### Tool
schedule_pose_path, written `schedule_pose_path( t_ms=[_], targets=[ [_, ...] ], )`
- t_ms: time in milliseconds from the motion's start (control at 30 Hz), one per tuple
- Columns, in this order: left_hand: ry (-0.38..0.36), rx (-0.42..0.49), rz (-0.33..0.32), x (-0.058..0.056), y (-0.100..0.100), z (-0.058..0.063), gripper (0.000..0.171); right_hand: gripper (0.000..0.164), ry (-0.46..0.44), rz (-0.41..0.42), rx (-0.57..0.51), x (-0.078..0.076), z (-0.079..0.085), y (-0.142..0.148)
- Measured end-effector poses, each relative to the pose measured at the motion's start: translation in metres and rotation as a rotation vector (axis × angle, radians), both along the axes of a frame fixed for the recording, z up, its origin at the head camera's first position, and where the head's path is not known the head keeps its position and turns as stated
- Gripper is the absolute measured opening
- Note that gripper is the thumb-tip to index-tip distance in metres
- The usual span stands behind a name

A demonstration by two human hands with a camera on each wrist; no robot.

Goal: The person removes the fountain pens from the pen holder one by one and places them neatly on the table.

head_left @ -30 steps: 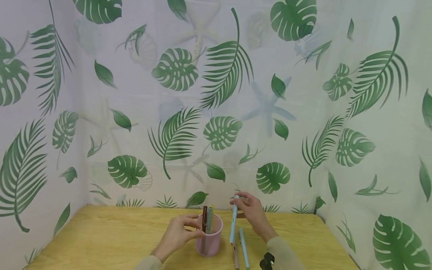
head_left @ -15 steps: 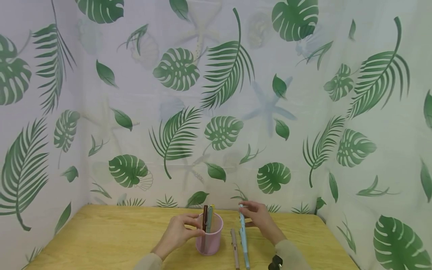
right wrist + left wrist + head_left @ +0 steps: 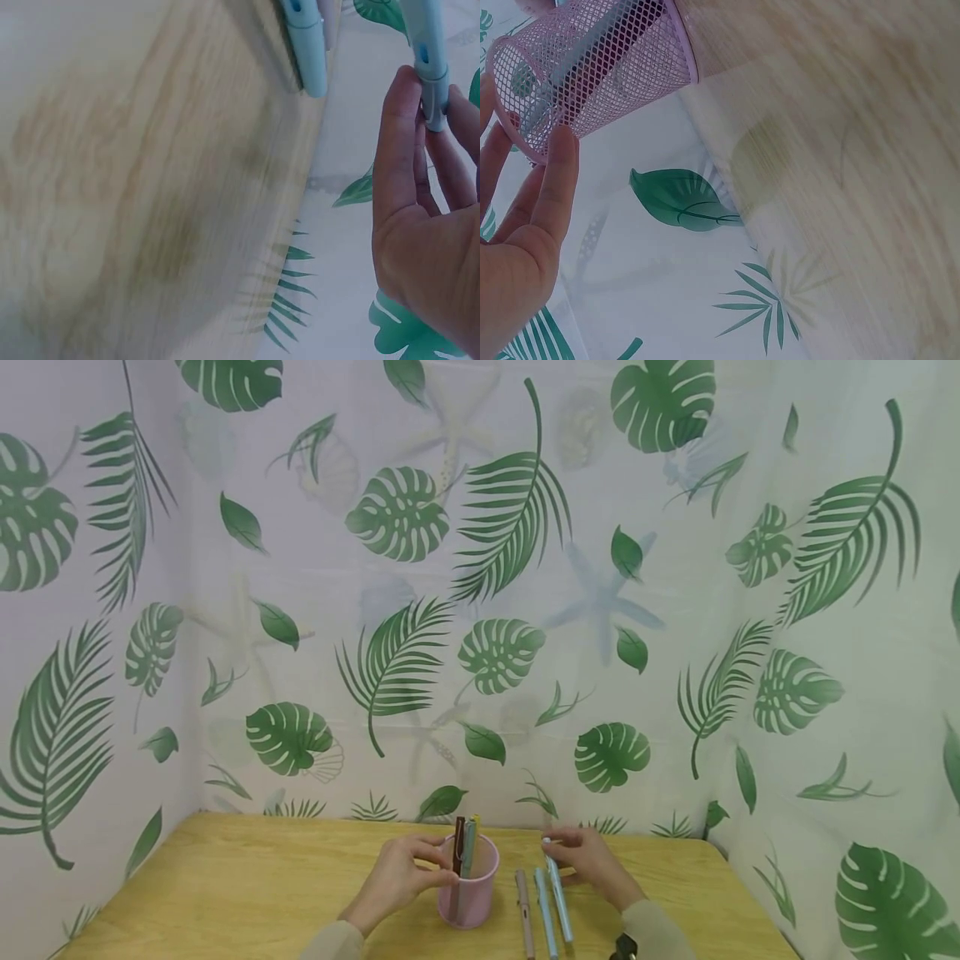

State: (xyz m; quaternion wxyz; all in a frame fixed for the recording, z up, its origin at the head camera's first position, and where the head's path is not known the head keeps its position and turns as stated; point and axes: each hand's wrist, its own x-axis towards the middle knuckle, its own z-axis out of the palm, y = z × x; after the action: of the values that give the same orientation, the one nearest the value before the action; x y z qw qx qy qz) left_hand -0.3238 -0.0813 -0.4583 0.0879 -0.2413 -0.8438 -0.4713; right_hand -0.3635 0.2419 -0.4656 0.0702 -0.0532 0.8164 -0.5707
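Observation:
My left hand (image 3: 401,878) holds the rim of a pink mesh pen cup (image 3: 477,906), fingers and thumb around it; the left wrist view shows the fingertips against the mesh (image 3: 630,79). Inside the cup stand a dark brown pen (image 3: 458,843), a grey-green pen (image 3: 468,850) and something with a yellow top. Right of the cup, my right hand (image 3: 594,867) pinches the upper end of a light blue pen (image 3: 560,900), which slants toward me. Beside it lie another light blue pen (image 3: 546,917) and a mauve-brown pen (image 3: 524,910), roughly parallel.
The wood-grain table (image 3: 247,893) ends at a leaf-printed curtain (image 3: 517,727) along the back and both sides. Bare tabletop extends left of the cup and right of the right forearm. A dark object (image 3: 624,947) sits at the right wrist.
My right hand has moved right and down with the light blue pen, passing over the two lying pens to their right side. My left hand has stayed at the cup.

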Motion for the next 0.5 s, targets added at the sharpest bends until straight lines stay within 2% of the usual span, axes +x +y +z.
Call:
schedule_pose_path(
  t_ms=[167, 333, 500],
  targets=[
    [0.001, -0.005, -0.002, -0.001, 0.000, -0.001, 0.010, 0.046, -0.032, -0.025, 0.044, 0.000, -0.007, 0.005],
    [-0.011, -0.002, 0.000, -0.002, 0.001, -0.002, 0.010, 0.040, -0.054, -0.077, 0.095, -0.003, -0.015, 0.008],
    [-0.014, 0.009, -0.001, -0.001, 0.001, -0.001, 0.011, 0.030, -0.023, -0.110, 0.174, -0.006, -0.022, 0.011]
  ],
)
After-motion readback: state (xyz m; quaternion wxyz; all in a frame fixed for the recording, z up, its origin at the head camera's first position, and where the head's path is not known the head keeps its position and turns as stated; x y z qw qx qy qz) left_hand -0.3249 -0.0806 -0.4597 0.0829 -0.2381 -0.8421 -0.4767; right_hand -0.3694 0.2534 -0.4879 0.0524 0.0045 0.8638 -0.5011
